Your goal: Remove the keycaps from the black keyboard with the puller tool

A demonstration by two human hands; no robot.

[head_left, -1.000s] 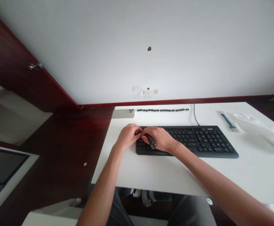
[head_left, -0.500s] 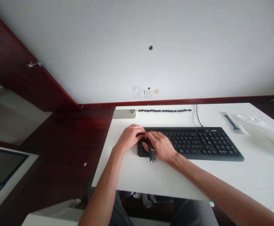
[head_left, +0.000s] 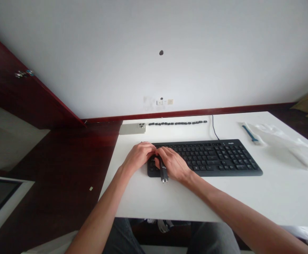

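A black full-size keyboard lies on the white table. My left hand rests at its upper left corner, fingers bent and pressed together; whatever is between them is hidden. Beside it, my right hand is closed around a slim black tool with two small silver ends that point toward me. The tool's far end is covered by my fingers, so its kind is unclear. The fingertips of both hands meet over the left-hand keys. Behind the keyboard runs a row of small black keycaps.
A pale phone lies face down at the table's back left. To the right are a blue-handled brush and a clear plastic bag. The keyboard cable runs off the back edge. A white wall stands behind.
The whole view has shifted, so the table and its contents sit slightly further left in the picture. Both hands stay at the keyboard's left end, with the tool still in the right one.
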